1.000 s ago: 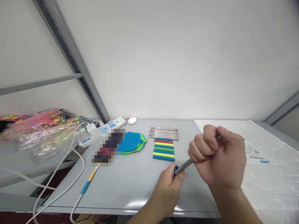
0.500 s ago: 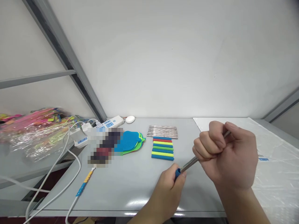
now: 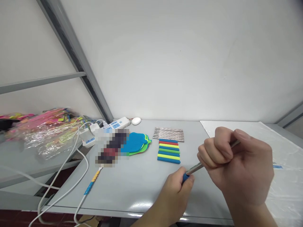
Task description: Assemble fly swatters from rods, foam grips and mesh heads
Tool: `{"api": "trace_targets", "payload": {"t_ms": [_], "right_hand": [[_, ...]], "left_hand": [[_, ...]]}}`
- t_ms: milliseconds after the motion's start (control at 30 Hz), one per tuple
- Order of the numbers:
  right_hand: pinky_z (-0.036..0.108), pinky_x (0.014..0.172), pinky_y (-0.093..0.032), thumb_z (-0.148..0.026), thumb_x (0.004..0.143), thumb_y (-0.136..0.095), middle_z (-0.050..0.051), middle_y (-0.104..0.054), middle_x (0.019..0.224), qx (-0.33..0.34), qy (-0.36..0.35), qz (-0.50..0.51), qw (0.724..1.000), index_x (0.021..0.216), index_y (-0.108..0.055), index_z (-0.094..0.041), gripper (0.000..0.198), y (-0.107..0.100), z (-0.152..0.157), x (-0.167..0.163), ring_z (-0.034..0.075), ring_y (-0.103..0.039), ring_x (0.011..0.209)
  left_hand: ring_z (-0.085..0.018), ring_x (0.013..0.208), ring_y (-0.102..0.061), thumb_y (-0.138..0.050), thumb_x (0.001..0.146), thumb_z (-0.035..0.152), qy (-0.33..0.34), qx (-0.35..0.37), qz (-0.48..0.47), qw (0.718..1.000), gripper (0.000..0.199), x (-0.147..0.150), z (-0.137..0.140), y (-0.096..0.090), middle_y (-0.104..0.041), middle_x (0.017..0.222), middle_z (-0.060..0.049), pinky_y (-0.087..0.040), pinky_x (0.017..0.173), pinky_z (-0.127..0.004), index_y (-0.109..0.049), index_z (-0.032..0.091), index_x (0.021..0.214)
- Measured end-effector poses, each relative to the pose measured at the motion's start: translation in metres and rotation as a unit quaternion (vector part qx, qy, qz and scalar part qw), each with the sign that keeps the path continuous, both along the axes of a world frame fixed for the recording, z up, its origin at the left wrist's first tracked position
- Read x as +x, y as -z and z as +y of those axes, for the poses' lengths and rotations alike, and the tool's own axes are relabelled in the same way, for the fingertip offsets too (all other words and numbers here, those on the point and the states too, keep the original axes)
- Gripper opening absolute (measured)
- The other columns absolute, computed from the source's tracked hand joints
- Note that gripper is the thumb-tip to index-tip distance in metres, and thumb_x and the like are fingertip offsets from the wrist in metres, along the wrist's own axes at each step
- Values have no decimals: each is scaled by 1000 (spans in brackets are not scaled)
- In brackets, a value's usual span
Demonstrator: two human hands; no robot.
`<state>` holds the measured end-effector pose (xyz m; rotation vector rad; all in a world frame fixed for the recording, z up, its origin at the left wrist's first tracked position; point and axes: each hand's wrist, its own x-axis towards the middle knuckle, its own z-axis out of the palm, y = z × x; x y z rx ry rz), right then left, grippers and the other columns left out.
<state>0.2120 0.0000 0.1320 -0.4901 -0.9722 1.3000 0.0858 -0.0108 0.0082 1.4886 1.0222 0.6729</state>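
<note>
1. Two hands work one thin metal rod [image 3: 195,168] above the near edge of the table [image 3: 132,186]: the right hand [image 3: 239,167] is clenched in a fist around its upper length, and the left hand [image 3: 176,195] grasps a blue sleeve [image 3: 185,177] at its lower end.
2. Silvery and straight, the rod slants down from right to left; only a short shiny stretch shows between the two hands, with its tip poking out past the right thumb.
3. Farther back on the grey table lie a stack of coloured sleeves [image 3: 169,150], a row of metal rods [image 3: 168,133], flat mesh pieces [image 3: 136,143], a power strip [image 3: 113,125] and white cables [image 3: 71,176]; a plastic sheet [image 3: 284,151] covers the right side, below a plain white wall.
4. Most of the blue sleeve is hidden inside the left fist, and a blurred patch beside the mesh pieces cannot be made out.
</note>
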Motion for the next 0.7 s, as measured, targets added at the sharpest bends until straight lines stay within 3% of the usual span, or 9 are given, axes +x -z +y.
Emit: {"api": "trace_targets", "payload": {"t_ms": [233,400,567,700], "right_hand": [[23,40,-18,-39,91,-45,-8,-21,47,-4,-21,-32,999,55,-44,-20,40,9,-1,-8,8,-18,42],[23,40,-17,-41,93,-43,-8,-22,46,-33,-25,-23,999,56,-42,-20,43,34,5,-16,8,-18,42],[24,44,-16,-48,92,-54,-8,-25,50,-35,41,-107,993,60,-36,-21,46,65,2,-24,8,-21,46],[26,45,-16,-51,96,-46,-8,-24,51,-37,66,-128,989,60,-32,-21,49,72,-3,-25,8,-20,47]], "left_hand": [[-11,61,-30,-43,96,40,10,10,-21,1000,27,-1,1,0,-37,66,6,-29,58,-24,-45,20,77],[-11,61,-32,-42,96,40,5,2,-34,999,27,-1,1,1,-40,67,5,-30,59,-25,-52,18,83],[-13,70,-37,-43,95,35,-3,-5,-68,998,24,0,1,-1,-48,75,2,-32,64,-25,-56,16,90],[-12,70,-36,-44,95,30,2,-3,-79,997,19,-1,1,-2,-50,75,3,-33,68,-25,-55,16,88]]}}
